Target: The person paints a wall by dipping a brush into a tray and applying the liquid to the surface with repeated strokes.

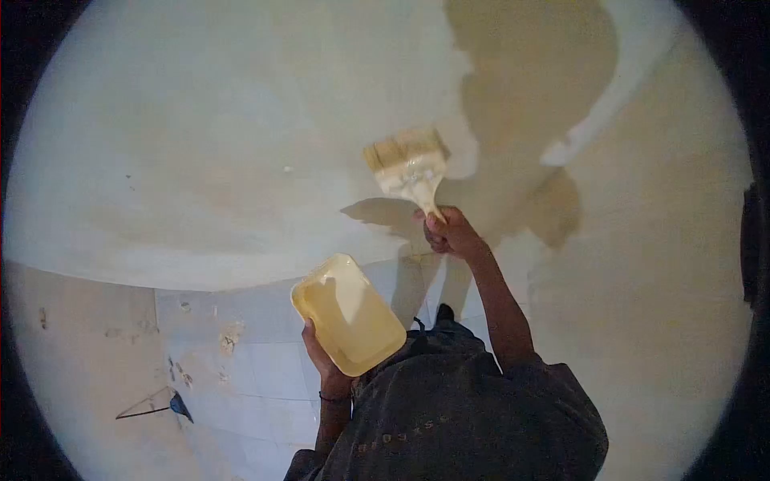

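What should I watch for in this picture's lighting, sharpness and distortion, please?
Head view, shadows: a large dark shadow falls on the wall, and another shades part of the tray; head view, blur: the bristles of the brush look smeared, perhaps by motion; head view, distortion: the wall's lower edge bows, and the corners are black.

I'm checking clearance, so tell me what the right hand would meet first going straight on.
Probably the pale wall, with the brush leading the right hand; whether the bristles already touch is unclear.
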Action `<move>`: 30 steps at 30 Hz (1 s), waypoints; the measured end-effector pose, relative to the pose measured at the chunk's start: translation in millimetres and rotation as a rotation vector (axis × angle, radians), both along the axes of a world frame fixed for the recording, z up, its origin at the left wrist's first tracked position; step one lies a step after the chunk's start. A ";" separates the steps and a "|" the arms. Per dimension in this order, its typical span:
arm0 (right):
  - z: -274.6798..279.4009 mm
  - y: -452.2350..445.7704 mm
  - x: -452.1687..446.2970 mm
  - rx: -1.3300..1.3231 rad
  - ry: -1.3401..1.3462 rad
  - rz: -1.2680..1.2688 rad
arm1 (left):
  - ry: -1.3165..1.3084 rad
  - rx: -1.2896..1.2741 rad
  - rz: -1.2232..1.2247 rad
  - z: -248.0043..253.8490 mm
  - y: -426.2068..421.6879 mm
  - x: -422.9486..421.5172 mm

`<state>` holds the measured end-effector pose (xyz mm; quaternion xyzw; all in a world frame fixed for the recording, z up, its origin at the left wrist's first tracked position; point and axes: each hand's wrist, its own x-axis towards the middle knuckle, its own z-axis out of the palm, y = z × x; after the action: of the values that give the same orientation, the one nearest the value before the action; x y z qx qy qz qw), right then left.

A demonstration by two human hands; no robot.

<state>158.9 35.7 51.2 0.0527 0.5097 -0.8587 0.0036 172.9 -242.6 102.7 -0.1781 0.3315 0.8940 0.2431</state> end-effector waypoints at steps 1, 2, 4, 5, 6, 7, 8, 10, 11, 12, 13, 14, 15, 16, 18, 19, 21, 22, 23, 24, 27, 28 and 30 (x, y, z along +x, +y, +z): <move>-17.9 4.2 5.3 0.053 -0.087 0.014 | 0.066 -0.077 -0.026 -8.8 -2.7 -0.3; -37.8 2.3 7.6 0.040 -0.094 0.011 | 0.128 -0.155 -0.054 -16.5 -7.6 -4.0; -71.5 1.3 19.5 -0.010 -0.200 0.063 | 0.101 -0.132 -0.016 -13.8 -3.4 -2.2; -87.7 -4.1 26.2 -0.022 -0.201 0.059 | 0.070 -0.095 0.028 -13.3 -6.4 -0.3; -104.3 -5.7 31.3 -0.092 -0.257 0.065 | 0.067 -0.110 0.023 -14.1 -6.1 -0.7; -121.1 -6.9 35.3 -0.161 -0.311 0.071 | 0.088 -0.109 0.022 -15.2 -5.2 -2.0; -137.9 -8.6 39.1 -0.175 -0.310 0.068 | 0.111 -0.106 0.021 -16.5 -3.9 -3.2; -176.4 -11.9 44.7 -0.110 -0.457 0.047 | 0.114 -0.174 0.057 -15.4 4.3 -0.4; -194.7 -14.0 46.0 -0.123 -0.456 0.045 | 0.109 -0.231 0.099 -13.1 8.0 -0.3; -210.3 -18.1 48.3 -0.178 -0.556 0.020 | 0.113 -0.239 0.092 -9.7 7.1 0.6; -230.1 -20.5 48.5 -0.235 -0.658 -0.003 | 0.173 -0.254 0.045 -8.7 7.6 -0.1; -255.2 -22.7 49.5 -0.349 -0.632 -0.014 | 0.230 -0.268 -0.002 -9.6 8.6 -0.4; -271.3 -24.0 45.7 -0.361 -0.634 -0.015 | 0.228 -0.279 -0.008 -12.4 11.1 -0.6; -284.7 -29.6 41.8 -0.495 -0.684 -0.068 | 0.190 -0.256 0.050 -15.3 10.0 -1.9; -311.1 -35.0 38.0 -0.638 -0.733 -0.118 | 0.152 -0.243 0.109 -20.0 13.1 1.9; -320.4 -37.5 36.0 -0.711 -0.704 -0.155 | 0.160 -0.237 0.114 -20.2 13.0 6.1; -335.3 -41.8 30.6 -0.788 -0.678 -0.189 | 0.165 -0.235 0.120 -23.5 9.2 10.6; -341.4 -41.0 25.4 -0.857 -0.672 -0.254 | 0.188 -0.202 0.094 -27.5 8.5 11.2; -336.0 -42.6 25.7 -0.921 -0.665 -0.324 | 0.208 -0.164 0.065 -20.3 3.0 15.1; -342.0 -39.8 23.4 -0.926 -0.668 -0.322 | 0.207 -0.170 0.065 -22.0 3.1 16.8; -342.6 -29.9 24.5 -1.053 -0.485 -0.341 | 0.101 -0.248 0.143 -18.1 5.3 19.0; -332.9 -23.3 25.7 -1.125 -0.507 -0.314 | 0.151 -0.327 0.138 -17.7 7.2 19.8; -315.9 -13.3 24.0 -1.194 -0.513 -0.288 | 0.214 -0.398 0.127 -15.3 10.5 14.6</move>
<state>182.9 22.4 -264.8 0.3120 -0.0829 -0.9457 0.0385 187.5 -232.1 87.4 -0.1475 0.5132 0.8383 0.1098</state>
